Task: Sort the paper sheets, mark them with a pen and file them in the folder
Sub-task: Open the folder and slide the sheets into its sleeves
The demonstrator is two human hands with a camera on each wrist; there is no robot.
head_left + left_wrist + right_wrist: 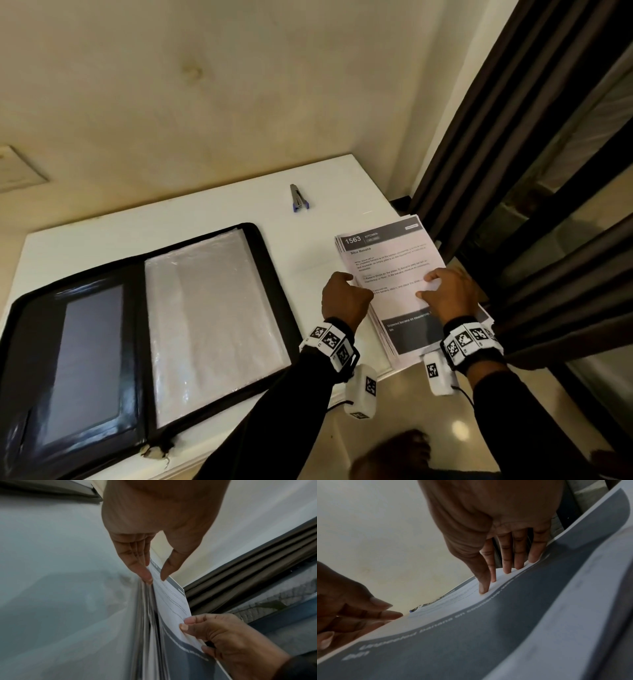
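A stack of printed paper sheets (pixel 407 329) lies at the table's front right corner. Its top sheet (pixel 387 260) is headed "1563 KITCHEN Slice Banana" and bows up off the stack (pixel 149 635). My left hand (pixel 347 294) holds this sheet's left edge, thumb on top and fingers (pixel 145 573) beneath. My right hand (pixel 430 286) pinches the sheet near its right edge between thumb (pixel 483 588) and fingers. The black zip folder (pixel 270 274) lies open to the left, a clear plastic sleeve (pixel 212 308) on its right half.
A small grey and blue stapler-like tool (pixel 299 198) lies on the white table (pixel 205 212) behind the sheets. Dark curtains (pixel 513 171) hang close on the right. The stack reaches the table's front edge, with floor (pixel 428 421) below.
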